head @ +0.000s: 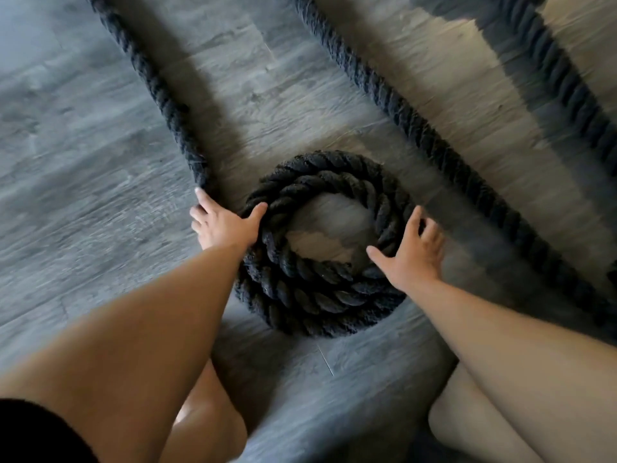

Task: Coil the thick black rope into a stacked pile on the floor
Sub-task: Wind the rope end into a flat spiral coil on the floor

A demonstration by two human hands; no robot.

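A thick black twisted rope lies on the grey wood-look floor (pixel 83 168). Part of it is wound into a round stacked coil (pixel 320 295) of about two layers in the middle of the view. My left hand (pixel 223 225) rests on the coil's left side, thumb on top of the rope and fingers spread where a straight run (pixel 157 91) meets the coil. My right hand (pixel 414 252) lies on the coil's right side with the thumb reaching toward the hollow centre and the fingers over the outer edge. Neither hand visibly closes round the rope.
A second straight run of rope (pixel 434 138) crosses diagonally from top centre to the lower right, just beyond the coil. A third stretch (pixel 564 71) lies at the top right beside a sunlit patch. My bare knees (pixel 467 422) are at the bottom.
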